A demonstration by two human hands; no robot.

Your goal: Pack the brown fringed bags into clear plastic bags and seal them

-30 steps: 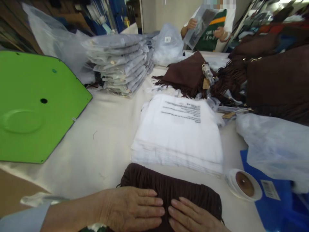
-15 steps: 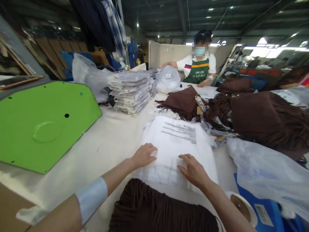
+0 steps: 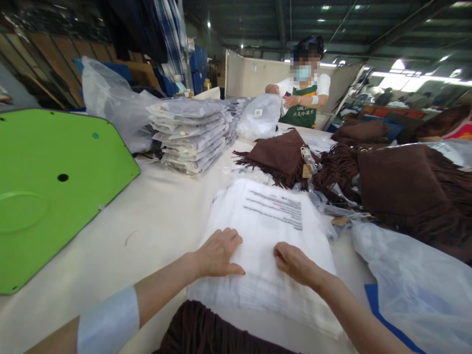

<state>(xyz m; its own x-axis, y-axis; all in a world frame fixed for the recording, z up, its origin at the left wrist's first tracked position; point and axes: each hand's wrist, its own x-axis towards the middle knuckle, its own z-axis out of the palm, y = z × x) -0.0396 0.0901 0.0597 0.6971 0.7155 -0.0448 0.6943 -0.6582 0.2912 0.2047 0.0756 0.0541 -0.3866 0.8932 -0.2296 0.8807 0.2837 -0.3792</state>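
Observation:
A stack of clear plastic bags (image 3: 273, 221) printed with dark text lies in front of me on the white table. On its left side rests my left hand (image 3: 219, 253), open, with the thumb apart from the fingers. My right hand (image 3: 295, 261) is closed on the right part of the stack, fingers curled in; whether they pinch a bag's film is hidden. Close to my body, at the bottom edge, is a dark brown fringed bag (image 3: 217, 332), cut off by the frame.
A green board (image 3: 55, 162) lies left. Behind it stands a pile of plastic-wrapped packs (image 3: 191, 132). Brown fringed bags (image 3: 398, 182) and loose plastic (image 3: 416, 280) crowd the right side. Across the table, a co-worker (image 3: 304, 93) stands behind a filled clear bag (image 3: 260, 115).
My right hand's fingers have curled closed. My left hand stays open on the stack. The view has shifted, and the co-worker has brought both hands together near the chest.

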